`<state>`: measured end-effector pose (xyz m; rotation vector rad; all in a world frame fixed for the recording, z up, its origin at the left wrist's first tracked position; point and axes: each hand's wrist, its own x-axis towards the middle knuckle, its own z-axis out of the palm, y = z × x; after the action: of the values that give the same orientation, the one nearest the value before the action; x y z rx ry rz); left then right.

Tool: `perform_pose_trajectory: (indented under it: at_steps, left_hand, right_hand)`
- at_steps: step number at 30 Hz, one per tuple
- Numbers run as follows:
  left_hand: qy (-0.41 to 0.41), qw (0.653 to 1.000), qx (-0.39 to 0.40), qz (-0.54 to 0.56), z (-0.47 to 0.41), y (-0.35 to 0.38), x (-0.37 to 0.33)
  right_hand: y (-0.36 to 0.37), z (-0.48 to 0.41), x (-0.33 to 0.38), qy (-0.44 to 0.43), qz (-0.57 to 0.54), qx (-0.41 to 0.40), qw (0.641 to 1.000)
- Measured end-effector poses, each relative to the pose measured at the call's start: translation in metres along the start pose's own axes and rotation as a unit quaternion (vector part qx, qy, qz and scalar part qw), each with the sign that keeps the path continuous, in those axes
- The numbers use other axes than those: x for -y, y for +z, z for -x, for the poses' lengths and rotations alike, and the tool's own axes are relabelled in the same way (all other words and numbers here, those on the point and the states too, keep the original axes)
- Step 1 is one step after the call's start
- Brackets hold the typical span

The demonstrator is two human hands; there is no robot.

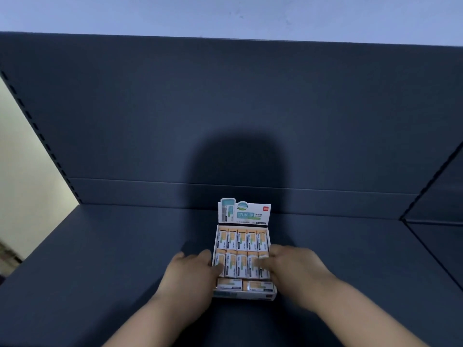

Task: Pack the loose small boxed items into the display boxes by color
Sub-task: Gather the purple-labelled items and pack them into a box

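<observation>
Left hand (193, 269) grips the display box (244, 213); right hand (293, 264) presses flat on its small boxes (241, 240).

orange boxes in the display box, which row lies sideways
The front row, nearest the person: its two boxes lie crosswise, while both rows behind hold five each, running front to back.

large characters "纳米净" on display box (244, 294) header card (246, 214), red corner logo (266, 209) unreadable, small print blurred
</observation>
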<state>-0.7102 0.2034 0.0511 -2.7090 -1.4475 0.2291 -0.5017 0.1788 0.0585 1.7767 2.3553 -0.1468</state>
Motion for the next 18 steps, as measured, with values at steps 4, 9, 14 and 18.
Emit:
perform_pose_trajectory:
  at_steps: [4, 9, 14, 18]
  left_hand:
    - [0.006, 1.000, 0.015, -0.008, -0.003, -0.003, 0.002]
    - [0.023, 0.998, -0.055, 0.004, -0.018, -0.013, -0.001]
    - [0.055, 0.993, -0.106, -0.002, -0.042, -0.022, -0.013]
    - [0.077, 0.990, -0.115, -0.025, -0.054, -0.028, -0.030]
  right_hand:
    - [-0.002, 0.000, 0.007, 0.041, 0.020, 0.018, 0.999]
    - [-0.018, -0.003, 0.011, 0.116, -0.013, -0.065, 0.991]
    - [-0.019, -0.007, 0.011, 0.186, -0.040, -0.080, 0.979]
    - [-0.012, 0.002, 0.004, 0.216, -0.057, -0.108, 0.969]
